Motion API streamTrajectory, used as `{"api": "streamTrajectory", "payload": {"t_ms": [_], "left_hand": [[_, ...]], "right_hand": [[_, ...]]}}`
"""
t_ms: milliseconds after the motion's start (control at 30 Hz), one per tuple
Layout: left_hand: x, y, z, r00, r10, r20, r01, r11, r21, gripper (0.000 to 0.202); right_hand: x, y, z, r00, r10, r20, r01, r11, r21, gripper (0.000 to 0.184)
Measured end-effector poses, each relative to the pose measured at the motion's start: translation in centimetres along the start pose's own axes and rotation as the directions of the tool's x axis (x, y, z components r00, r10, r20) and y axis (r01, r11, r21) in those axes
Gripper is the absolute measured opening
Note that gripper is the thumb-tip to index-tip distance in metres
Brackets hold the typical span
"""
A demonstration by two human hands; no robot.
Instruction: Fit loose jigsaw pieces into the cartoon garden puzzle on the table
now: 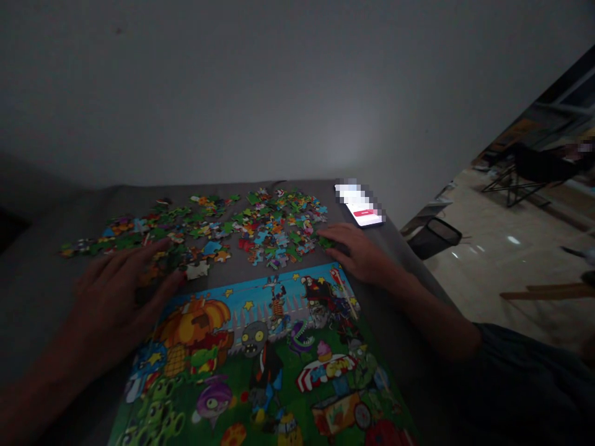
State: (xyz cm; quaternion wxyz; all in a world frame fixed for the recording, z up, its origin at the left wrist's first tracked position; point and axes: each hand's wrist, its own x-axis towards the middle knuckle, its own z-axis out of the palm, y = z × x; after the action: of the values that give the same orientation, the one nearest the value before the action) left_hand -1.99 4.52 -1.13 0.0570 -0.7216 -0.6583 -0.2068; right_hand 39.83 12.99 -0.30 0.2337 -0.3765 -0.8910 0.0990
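Observation:
Many small jigsaw puzzle pieces point(274, 238) lie in a loose spread on the grey cloth-covered surface. Over the left part of the spread, my left hand point(116, 285) reaches with fingers stretched and thumb apart; several pieces show between thumb and fingers. My right hand point(356, 251) rests at the right edge of the spread, its fingers extended and apart beside some green pieces, with its fingertips near or touching them. Between my forearms lies a colourful cartoon puzzle picture point(279, 365), with a pumpkin, zombies and plants on it.
A phone point(367, 214) with a lit screen lies at the back right of the grey surface point(232, 263). Behind stands a pale wall point(260, 93). To the right, below the surface's edge, are a tiled floor point(493, 260), a dark bin-like object point(434, 238) and a folding chair point(534, 167).

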Motion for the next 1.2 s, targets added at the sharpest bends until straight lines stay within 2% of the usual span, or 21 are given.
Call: {"api": "streamTrajectory", "payload": {"t_ms": [133, 267, 433, 500, 600, 667, 833, 900, 967, 1033, 1100, 1133, 1167, 1200], "left_hand": [[-0.1, 0.5, -0.6, 1.0, 0.019, 0.02, -0.019, 1.0, -0.02, 0.068], [-0.5, 1.1, -0.5, 0.997, 0.074, 0.031, -0.074, 0.997, -0.024, 0.059], [-0.7, 1.7, -0.8, 0.98, 0.192, -0.046, -0.195, 0.979, -0.063, 0.044], [-0.8, 1.8, -1.1, 0.971, 0.228, -0.072, -0.233, 0.97, -0.072, 0.039], [-1.0, 2.0, -1.5, 0.962, 0.26, -0.081, -0.266, 0.961, -0.076, 0.035], [-1.1, 2.2, -1.8, 0.957, 0.278, -0.085, -0.285, 0.955, -0.081, 0.033], [-1.3, 2.7, -2.0, 0.954, 0.287, -0.084, -0.295, 0.949, -0.11, 0.031], [-1.3, 2.7, -2.0, 0.953, 0.293, -0.074, -0.301, 0.945, -0.129, 0.03], [-1.3, 2.9, -2.1, 0.955, 0.29, -0.068, -0.298, 0.942, -0.153, 0.031], [-1.5, 3.5, -2.6, 0.971, 0.235, -0.035, -0.237, 0.942, -0.238, 0.03], [-2.2, 4.9, -3.5, 0.99, 0.113, 0.086, -0.067, 0.908, -0.413, 0.03], [-2.7, 5.8, -4.2, 0.977, 0.029, 0.212, 0.086, 0.855, -0.512, 0.032], [-3.3, 6.9, -4.8, 0.934, -0.013, 0.356, 0.229, 0.788, -0.572, 0.035], [-4.0, 8.0, -5.4, 0.909, -0.021, 0.416, 0.293, 0.742, -0.603, 0.037]], "right_hand": [[0.0, -0.3, -0.6, 1.0, -0.002, -0.016, 0.003, 1.0, 0.025, 0.039], [0.1, -1.0, -1.3, 1.0, -0.004, 0.011, 0.003, 0.998, 0.056, 0.036], [0.3, -3.8, -2.7, 1.0, 0.012, 0.013, -0.014, 0.986, 0.163, 0.036], [0.2, -5.4, -3.0, 0.996, -0.044, 0.081, 0.022, 0.966, 0.259, 0.03], [0.0, -7.9, -3.1, 0.962, -0.165, 0.219, 0.066, 0.915, 0.398, 0.02], [-0.2, -9.1, -3.0, 0.945, -0.148, 0.291, -0.002, 0.889, 0.458, 0.016], [-0.3, -10.5, -2.6, 0.928, 0.031, 0.372, -0.232, 0.829, 0.509, 0.006], [-0.4, -10.5, -2.2, 0.921, 0.082, 0.382, -0.308, 0.754, 0.581, 0.008], [-0.5, -10.4, -1.8, 0.912, 0.094, 0.399, -0.361, 0.645, 0.674, 0.02], [-0.6, -10.5, -1.4, 0.892, 0.086, 0.444, -0.413, 0.553, 0.724, 0.033], [-0.7, -10.8, -1.2, 0.849, 0.09, 0.52, -0.492, 0.49, 0.719, 0.035], [-0.8, -11.2, -1.2, 0.824, 0.098, 0.558, -0.536, 0.456, 0.71, 0.032], [-0.8, -11.7, -1.2, 0.803, 0.109, 0.586, -0.571, 0.421, 0.705, 0.028], [-0.9, -12.2, -1.3, 0.791, 0.119, 0.6, -0.594, 0.385, 0.706, 0.023]]}}
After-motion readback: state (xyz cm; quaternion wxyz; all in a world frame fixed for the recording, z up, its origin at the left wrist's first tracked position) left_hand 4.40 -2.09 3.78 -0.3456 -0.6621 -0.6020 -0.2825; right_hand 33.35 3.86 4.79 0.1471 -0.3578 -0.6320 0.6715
